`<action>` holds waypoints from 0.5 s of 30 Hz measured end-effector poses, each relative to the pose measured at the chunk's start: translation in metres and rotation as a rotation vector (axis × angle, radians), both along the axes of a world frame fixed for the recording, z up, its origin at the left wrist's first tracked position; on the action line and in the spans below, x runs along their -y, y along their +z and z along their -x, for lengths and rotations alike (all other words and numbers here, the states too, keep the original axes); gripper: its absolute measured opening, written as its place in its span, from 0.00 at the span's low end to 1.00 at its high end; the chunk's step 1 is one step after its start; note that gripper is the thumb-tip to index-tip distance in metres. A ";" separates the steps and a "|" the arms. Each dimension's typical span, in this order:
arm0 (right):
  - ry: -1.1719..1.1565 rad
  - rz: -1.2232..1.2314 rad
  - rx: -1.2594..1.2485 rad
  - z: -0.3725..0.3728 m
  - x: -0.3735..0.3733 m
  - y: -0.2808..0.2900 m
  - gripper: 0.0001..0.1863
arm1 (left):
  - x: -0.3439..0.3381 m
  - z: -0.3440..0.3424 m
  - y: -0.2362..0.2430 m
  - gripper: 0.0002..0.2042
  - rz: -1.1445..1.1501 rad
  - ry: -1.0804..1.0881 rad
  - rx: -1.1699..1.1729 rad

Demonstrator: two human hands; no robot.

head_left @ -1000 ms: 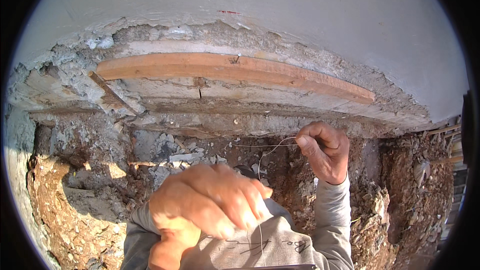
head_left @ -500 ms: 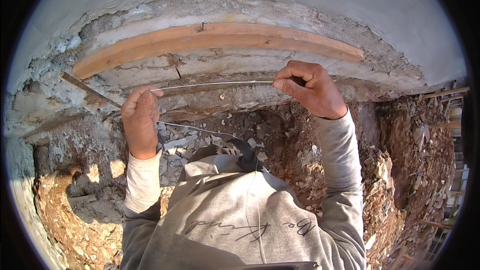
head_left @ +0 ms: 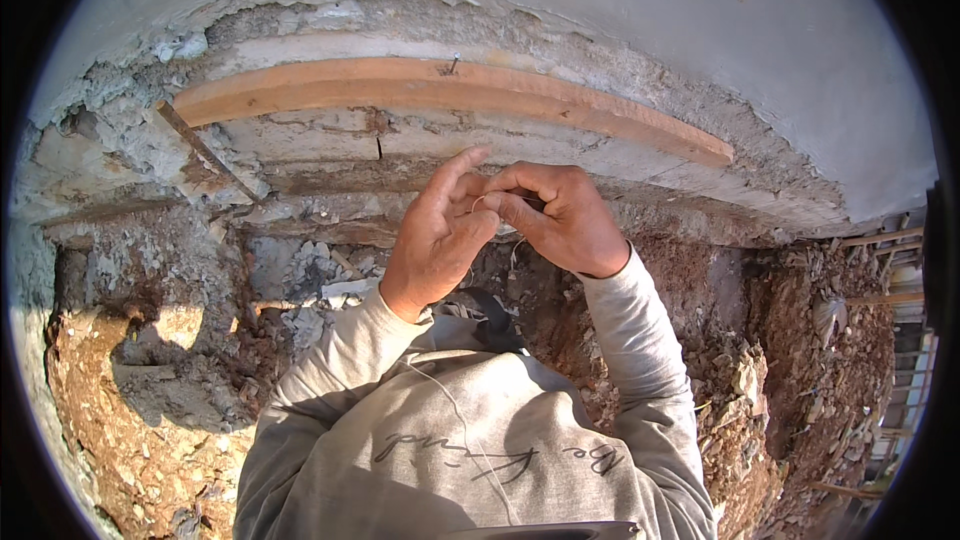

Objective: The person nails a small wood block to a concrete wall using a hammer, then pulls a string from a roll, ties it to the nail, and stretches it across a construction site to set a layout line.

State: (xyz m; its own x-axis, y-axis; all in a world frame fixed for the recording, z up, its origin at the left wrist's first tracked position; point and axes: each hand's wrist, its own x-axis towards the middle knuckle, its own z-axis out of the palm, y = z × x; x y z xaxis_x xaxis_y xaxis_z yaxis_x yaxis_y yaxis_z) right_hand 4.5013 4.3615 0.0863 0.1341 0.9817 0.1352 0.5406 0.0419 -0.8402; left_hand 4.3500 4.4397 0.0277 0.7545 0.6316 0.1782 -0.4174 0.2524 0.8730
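Observation:
My left hand [head_left: 438,240] and my right hand [head_left: 555,215] meet in front of me, fingertips pinched together on a thin light string [head_left: 478,202]. The string trails down from the hands across my grey sweatshirt [head_left: 455,420]. Both hands are raised before a long wooden plank [head_left: 400,90] set in a rough concrete ledge. A small nail [head_left: 452,64] sticks out of the plank just above the hands.
A white plastered wall [head_left: 650,0] rises behind the plank. Below lie broken concrete and rubble [head_left: 290,270], reddish dug soil [head_left: 130,420] at the left and right, and a slanted wooden strip [head_left: 205,150]. Poles and slats [head_left: 890,270] show at the far right.
Half a second ago my hands were spread apart with the string stretched between them. Now they have come together at the centre, pinching the string.

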 end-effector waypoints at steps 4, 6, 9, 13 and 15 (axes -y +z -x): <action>-0.089 0.025 -0.132 -0.001 0.006 -0.005 0.07 | -0.012 -0.003 -0.002 0.04 -0.267 0.293 -0.202; -0.112 0.029 -0.237 -0.011 0.014 -0.024 0.08 | -0.017 0.000 -0.002 0.02 -0.330 0.348 -0.208; -0.134 -0.005 -0.950 -0.003 0.020 -0.034 0.09 | -0.027 -0.002 -0.009 0.01 -0.300 0.429 -0.179; -0.094 -0.129 -1.153 0.018 0.019 -0.044 0.13 | -0.028 -0.007 -0.012 0.01 -0.226 0.469 -0.226; -0.103 -0.136 -1.139 0.028 0.015 -0.042 0.15 | -0.023 -0.012 -0.014 0.01 -0.198 0.461 -0.218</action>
